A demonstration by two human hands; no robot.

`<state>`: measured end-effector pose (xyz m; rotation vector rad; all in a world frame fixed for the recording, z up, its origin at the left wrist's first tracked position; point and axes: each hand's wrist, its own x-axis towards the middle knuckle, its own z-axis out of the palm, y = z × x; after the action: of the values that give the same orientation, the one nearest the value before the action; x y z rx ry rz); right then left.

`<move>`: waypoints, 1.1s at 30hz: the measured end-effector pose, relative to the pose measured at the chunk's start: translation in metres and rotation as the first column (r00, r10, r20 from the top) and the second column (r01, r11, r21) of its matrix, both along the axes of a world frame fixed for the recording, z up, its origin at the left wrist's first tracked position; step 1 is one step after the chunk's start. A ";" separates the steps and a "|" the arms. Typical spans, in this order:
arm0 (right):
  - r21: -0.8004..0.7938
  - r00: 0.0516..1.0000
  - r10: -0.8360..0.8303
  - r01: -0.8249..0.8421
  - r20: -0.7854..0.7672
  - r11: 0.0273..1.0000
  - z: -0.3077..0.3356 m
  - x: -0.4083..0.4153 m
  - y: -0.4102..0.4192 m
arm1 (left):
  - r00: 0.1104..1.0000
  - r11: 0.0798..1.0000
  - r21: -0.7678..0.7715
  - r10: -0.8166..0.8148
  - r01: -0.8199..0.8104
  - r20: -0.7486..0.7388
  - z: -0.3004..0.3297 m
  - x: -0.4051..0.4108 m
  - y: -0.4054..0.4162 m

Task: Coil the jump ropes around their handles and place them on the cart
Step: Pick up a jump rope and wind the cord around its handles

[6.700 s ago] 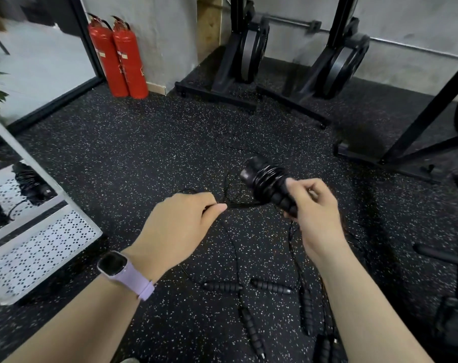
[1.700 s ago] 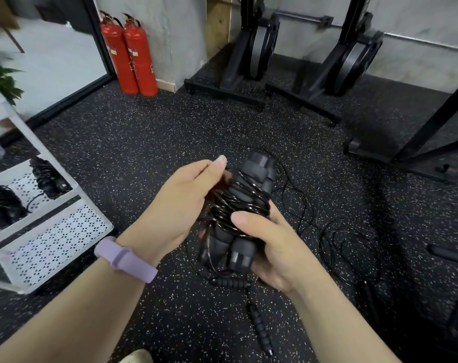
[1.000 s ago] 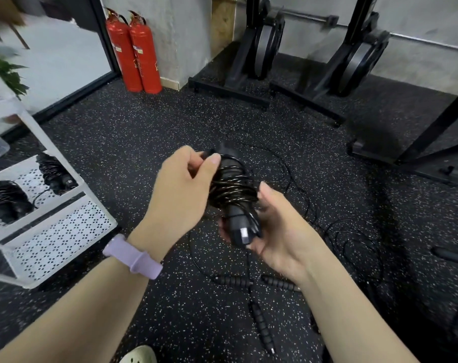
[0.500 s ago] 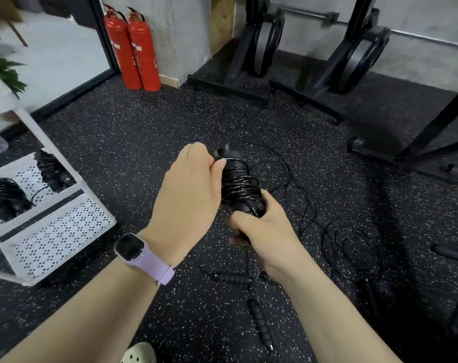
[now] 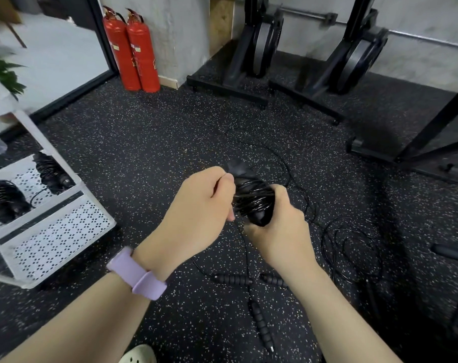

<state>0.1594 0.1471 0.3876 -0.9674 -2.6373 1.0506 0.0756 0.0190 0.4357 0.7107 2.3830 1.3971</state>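
While I am winding the last of the cord, my right hand is keeping its grip clamped around the lower end of the jump rope bundle, holding the paired handles together as a core so the turns are lying tight on them. My left hand is pinching the thin black cord just beside the bundle, fingers curled, keeping tension on it so the coil is not springing loose. I am holding all of this above the speckled rubber floor, apart from the white cart on my left, where two coiled ropes are already lying on a perforated shelf. More loose ropes and handles are waiting on the floor below my hands, so the job is looking partway done.
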 end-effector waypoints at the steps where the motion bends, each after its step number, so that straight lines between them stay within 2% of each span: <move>1: 0.104 1.000 0.000 -0.002 0.023 0.995 0.000 0.000 0.000 | 0.997 0.999 0.037 0.004 -0.007 0.076 0.001 0.002 0.000; 3: 0.275 0.999 0.003 -0.017 0.051 0.961 0.000 0.000 0.001 | 0.981 0.994 0.097 0.038 -0.058 0.190 0.000 0.002 -0.003; 6: 0.374 0.993 0.049 -0.085 0.104 0.924 -0.001 0.001 0.001 | 0.951 0.967 0.150 0.159 -0.203 0.265 -0.001 -0.010 -0.006; 8: 0.368 0.988 0.083 -0.126 0.130 0.921 -0.002 0.002 -0.001 | 0.934 0.950 0.131 0.243 -0.284 0.264 -0.001 -0.017 -0.008; 10: 0.326 0.990 0.085 -0.117 0.112 0.938 -0.002 0.003 -0.002 | 0.944 0.958 0.076 0.256 -0.276 0.207 -0.002 -0.018 -0.009; 14: 0.219 0.999 0.032 -0.026 -0.025 0.975 -0.001 0.003 0.002 | 0.958 0.970 0.025 0.235 -0.242 0.164 -0.005 -0.014 -0.006; 17: 0.170 0.994 0.039 -0.022 -0.098 0.985 0.000 0.003 -0.001 | 0.954 0.960 0.044 0.269 -0.277 0.136 -0.006 -0.019 -0.007; 21: 0.221 0.986 0.065 -0.030 -0.152 0.975 0.000 0.003 -0.002 | 0.946 0.946 0.105 0.291 -0.307 0.140 -0.010 -0.023 -0.009; 25: 0.141 0.980 0.047 -0.019 -0.195 0.990 -0.001 0.001 -0.003 | 0.960 0.940 0.200 0.257 -0.276 0.113 -0.011 -0.020 -0.008; 28: 0.044 0.982 0.007 0.002 -0.190 0.999 -0.002 0.001 -0.001 | 0.981 0.932 0.310 0.162 -0.186 0.103 -0.005 -0.014 -0.006; 31: 0.051 0.990 -0.019 0.026 -0.140 0.998 -0.003 0.000 0.002 | 0.973 0.891 0.437 0.025 -0.126 0.229 0.001 -0.003 -0.002; 33: 0.117 0.995 -0.041 0.052 -0.096 0.992 -0.006 -0.001 0.002 | 0.960 0.893 0.443 -0.049 -0.082 0.275 0.000 0.008 0.002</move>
<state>0.1581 0.1494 0.3818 -0.9262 -2.5560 0.8940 0.0834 0.0209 0.4357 0.5478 1.8657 1.9463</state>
